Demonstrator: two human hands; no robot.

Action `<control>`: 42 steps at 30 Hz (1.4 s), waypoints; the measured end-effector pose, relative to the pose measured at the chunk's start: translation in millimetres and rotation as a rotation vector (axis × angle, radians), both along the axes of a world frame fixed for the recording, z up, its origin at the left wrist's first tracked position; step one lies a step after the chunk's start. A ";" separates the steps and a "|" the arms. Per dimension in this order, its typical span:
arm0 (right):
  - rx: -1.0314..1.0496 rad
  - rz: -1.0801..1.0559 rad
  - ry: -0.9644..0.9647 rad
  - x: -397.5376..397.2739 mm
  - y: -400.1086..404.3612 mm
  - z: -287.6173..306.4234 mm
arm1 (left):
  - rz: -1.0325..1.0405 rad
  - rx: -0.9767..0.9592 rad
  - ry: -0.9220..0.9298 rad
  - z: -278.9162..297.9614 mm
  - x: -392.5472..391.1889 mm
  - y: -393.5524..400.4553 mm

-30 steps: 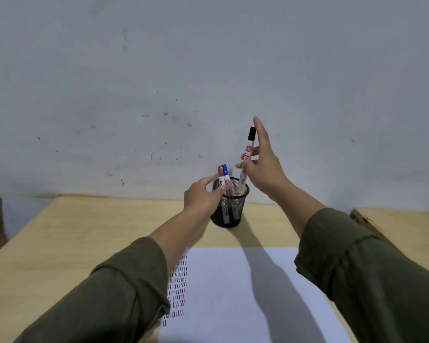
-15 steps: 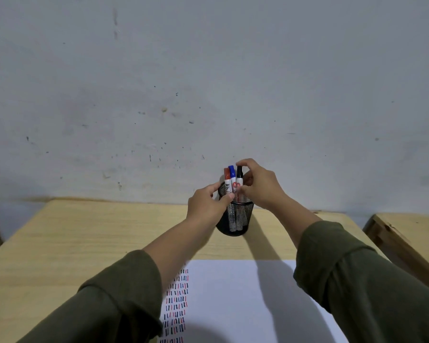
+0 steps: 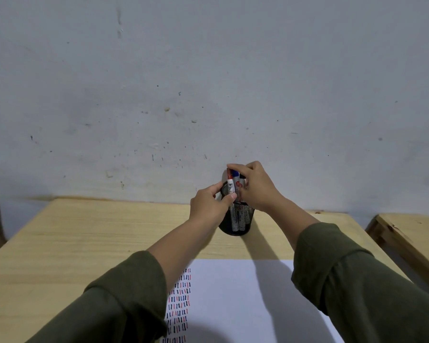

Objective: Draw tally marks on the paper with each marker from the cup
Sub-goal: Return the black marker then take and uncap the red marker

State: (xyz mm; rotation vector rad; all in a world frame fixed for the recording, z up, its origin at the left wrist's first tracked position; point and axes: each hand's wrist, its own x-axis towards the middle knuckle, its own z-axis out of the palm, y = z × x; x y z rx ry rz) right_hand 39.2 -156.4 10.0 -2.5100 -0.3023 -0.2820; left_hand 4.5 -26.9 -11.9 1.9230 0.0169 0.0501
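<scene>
Black mesh cup [image 3: 236, 220] stood on the desk [image 3: 89, 233] near the wall, just beyond the paper [image 3: 243, 300]. My left hand [image 3: 209, 206] gripped the cup's rim, thumb and fingers curled round it. My right hand [image 3: 256, 188] pinched the red marker [image 3: 230, 180] by its cap; blue marker [image 3: 236, 175] stood beside it in the cup. White barrels carried printed labels, too small to read. Rows of red, blue and black tally marks [image 3: 178, 303] ran down the paper's left edge.
</scene>
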 end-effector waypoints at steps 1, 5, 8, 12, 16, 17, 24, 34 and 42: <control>0.005 -0.006 -0.007 0.0 0.0 0.0 | 0.000 -0.010 -0.001 0.1 -0.3 -0.3; 0.088 -0.029 -0.040 -4.7 0.3 0.0 | 0.002 -0.027 0.008 -1.2 -0.3 -0.4; 0.151 -0.030 -0.140 -11.9 3.3 -1.3 | 0.015 -0.058 0.022 -4.0 0.1 1.8; 0.238 -0.025 -0.120 -21.8 5.7 -0.1 | 0.031 -0.150 0.041 -8.0 -3.2 5.4; 0.316 -0.003 -0.053 -29.3 5.7 -3.1 | 0.004 -0.212 0.041 -12.0 -6.9 6.4; 0.333 -0.005 -0.052 -30.2 5.5 -3.4 | 0.004 -0.200 0.038 -11.7 -7.3 6.6; 0.609 -0.027 -0.191 -37.5 6.4 29.4 | 0.112 -0.171 -0.144 21.6 -10.7 14.1; 0.425 0.069 -0.228 -80.1 21.5 55.8 | 0.097 -0.254 -0.403 69.3 -50.5 17.0; 0.301 0.100 -0.181 -136.6 31.4 44.8 | 0.106 -0.249 -0.332 61.0 -104.2 33.9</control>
